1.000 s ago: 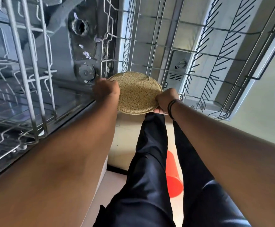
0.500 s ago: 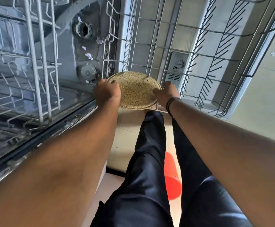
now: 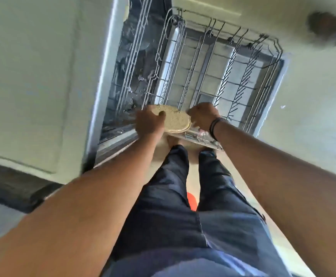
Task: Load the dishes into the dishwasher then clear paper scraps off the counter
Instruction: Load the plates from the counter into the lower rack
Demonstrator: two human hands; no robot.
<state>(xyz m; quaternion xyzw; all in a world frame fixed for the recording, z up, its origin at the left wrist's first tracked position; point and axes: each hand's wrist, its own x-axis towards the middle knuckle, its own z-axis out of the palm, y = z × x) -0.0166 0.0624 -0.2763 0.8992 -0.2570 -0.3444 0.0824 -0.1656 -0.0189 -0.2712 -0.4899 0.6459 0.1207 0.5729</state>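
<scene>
Grip: both hands hold one speckled plate (image 3: 178,119), left hand (image 3: 150,121) curled over its near-left edge, right hand (image 3: 203,116) at its right edge.
Plate: flat at the near edge of the pulled-out rack (image 3: 213,76), not yet slotted.
Progress: early, I'd judge; rack otherwise bare, scraps untouched.
Hidden: bench out of view; frame blurred, fingers under the plate unseen.

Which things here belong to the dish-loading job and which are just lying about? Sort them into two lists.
Job in hand:
- speckled tan plate, gripped at its edges
- left hand
- right hand
- pulled-out wire dishwasher rack

Just lying about:
- orange object on the floor, behind the legs
- dark blurred object, upper right, unidentifiable
</scene>
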